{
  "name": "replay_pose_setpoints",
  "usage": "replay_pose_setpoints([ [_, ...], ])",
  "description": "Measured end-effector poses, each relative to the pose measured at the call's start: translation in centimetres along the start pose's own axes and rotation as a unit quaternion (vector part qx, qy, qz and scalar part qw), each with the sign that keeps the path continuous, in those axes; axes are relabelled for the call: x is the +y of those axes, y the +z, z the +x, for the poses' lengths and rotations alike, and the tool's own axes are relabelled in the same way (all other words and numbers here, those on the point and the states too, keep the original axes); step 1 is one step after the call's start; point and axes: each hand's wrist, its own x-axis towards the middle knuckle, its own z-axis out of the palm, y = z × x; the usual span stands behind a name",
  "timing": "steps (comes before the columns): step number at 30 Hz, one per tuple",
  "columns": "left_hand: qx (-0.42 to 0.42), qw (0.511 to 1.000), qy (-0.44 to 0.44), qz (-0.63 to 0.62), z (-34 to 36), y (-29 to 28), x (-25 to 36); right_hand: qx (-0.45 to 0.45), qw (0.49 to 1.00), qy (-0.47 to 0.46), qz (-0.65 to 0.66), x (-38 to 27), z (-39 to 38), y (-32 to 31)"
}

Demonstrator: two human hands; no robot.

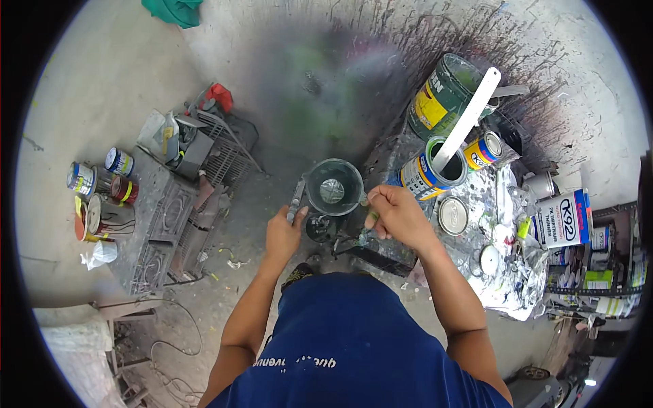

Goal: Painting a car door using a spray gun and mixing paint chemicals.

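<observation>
A round, dark grey container (356,178) with a pale, shiny patch at its bottom is in front of me, its open mouth facing up. My left hand (284,234) is closed around a grey, speckled strip (297,194) beside the container's left rim. Whether that strip is joined to the container I cannot tell. Close to the right rim, my right hand (398,216) has its fingers pinched together. Greenish stains show on those fingers; anything between them is too small or hidden to name. A smaller dark container (320,228) sits below, partly covered.
On the paint-covered bench at right stand a large green bucket (435,102), an open paint can (420,178) with a white stir stick (469,117), a yellow can (481,151) and a round lid (454,215). Several cans (109,216) sit left, beside a grey rack (218,136).
</observation>
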Motion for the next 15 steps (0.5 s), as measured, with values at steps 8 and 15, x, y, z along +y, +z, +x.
replay_pose_setpoints([
  [8, 0.032, 0.999, 0.008, -0.014, -0.8, 0.6, 0.4, 0.194, 0.927, -0.219, -0.235, -3.0, -4.1, -1.9],
  [15, 0.053, 0.996, 0.061, -0.045, -0.7, 0.7, 0.1, 0.390, 0.866, -0.204, -0.237, -7.2, 1.0, -15.7],
])
